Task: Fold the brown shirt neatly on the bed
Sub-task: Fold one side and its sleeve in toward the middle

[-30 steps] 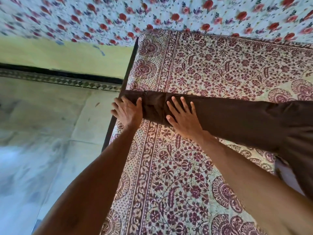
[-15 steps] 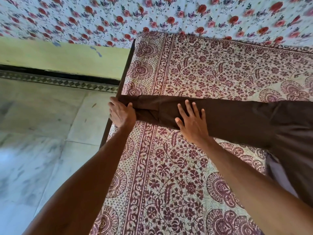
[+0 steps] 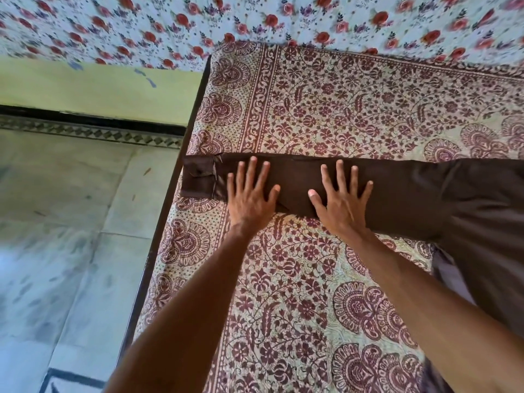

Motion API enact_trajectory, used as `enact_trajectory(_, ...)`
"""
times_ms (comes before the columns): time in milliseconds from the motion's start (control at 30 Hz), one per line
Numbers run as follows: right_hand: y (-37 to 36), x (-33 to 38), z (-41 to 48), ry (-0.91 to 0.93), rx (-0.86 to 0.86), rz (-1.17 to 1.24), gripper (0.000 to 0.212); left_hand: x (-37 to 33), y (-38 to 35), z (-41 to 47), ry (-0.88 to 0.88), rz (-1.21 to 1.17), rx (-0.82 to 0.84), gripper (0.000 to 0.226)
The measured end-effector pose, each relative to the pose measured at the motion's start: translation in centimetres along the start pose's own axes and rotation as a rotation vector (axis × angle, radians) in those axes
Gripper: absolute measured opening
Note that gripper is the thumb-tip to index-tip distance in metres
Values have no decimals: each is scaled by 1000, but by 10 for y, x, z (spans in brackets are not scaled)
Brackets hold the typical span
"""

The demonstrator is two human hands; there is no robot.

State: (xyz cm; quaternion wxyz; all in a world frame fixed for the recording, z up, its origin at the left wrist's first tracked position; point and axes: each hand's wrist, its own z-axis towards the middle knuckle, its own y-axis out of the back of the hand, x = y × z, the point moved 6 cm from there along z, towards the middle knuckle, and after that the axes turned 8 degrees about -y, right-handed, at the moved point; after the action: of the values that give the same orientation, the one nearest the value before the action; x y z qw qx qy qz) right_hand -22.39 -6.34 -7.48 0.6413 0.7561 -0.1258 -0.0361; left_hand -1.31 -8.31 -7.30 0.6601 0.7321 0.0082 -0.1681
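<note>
Brown shirt (image 3: 411,194) lies on the bed (image 3: 340,114). One sleeve is stretched leftward over the patterned cover, with its cuff (image 3: 198,177) at the bed's edge above the floor (image 3: 71,236). The shirt's body runs out of view at right.

We note the left hand (image 3: 249,199) and right hand (image 3: 341,205) side by side on the sleeve, apart from each other. Neither has a grip: palms down, fingers straight and spread, pressing the cloth.

We judge this to be the smoothing step, before any fold of the sleeve. The next move likely calls for a pinch near the cuff, then carrying the sleeve back over the body without creasing it.
</note>
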Motion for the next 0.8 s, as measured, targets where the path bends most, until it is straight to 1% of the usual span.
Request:
enact_trajectory(33,-2,8,0,28,3,-3,71,18,5,-1,43,1,-26,64)
enact_trajectory(100,-4,26,-3,93,13,-19,71,43,11,-4,66,-10,-41,63)
enact_trajectory(167,-8,43,-4,171,60,-43,72,54,13,-7,61,8,-36,61)
enact_trajectory(233,-8,60,-8,287,116,-48,71,53,13,-6,95,25,-34,58)
enact_trajectory(300,-1,66,-14,400,144,50,64,44,15,-4,184,16,-57,56)
enact_trajectory(333,8,60,-15,401,112,144,59,36,19,-3,228,8,-84,56)
enact_trajectory(367,16,46,-15,348,37,217,54,27,24,-3,248,-4,-117,60)
enact_trajectory(400,22,23,-14,238,-60,234,52,15,28,-3,227,-22,-146,66)
enact_trajectory(433,25,-6,-12,93,-135,204,52,-2,30,-2,168,-49,-161,70)
enact_trajectory(467,26,-35,-11,-49,-169,159,54,-20,30,-1,94,-85,-160,70)
enact_trajectory(500,25,-63,-11,-164,-168,122,57,-41,27,-1,19,-120,-149,66)
enact_trajectory(533,25,-85,-11,-238,-154,105,58,-60,22,0,-45,-148,-133,60)
enact_trajectory(600,29,-118,-12,-299,-172,124,55,-102,10,3,-138,-195,-93,52)
enact_trajectory(700,48,-161,-14,-379,-304,150,48,-169,-12,11,-242,-242,-21,55)
enact_trajectory(733,50,-174,-13,-396,-296,142,48,-192,-19,15,-280,-243,-3,56)
enact_trajectory(800,45,-199,-12,-363,-183,111,52,-243,-34,22,-356,-233,44,57)
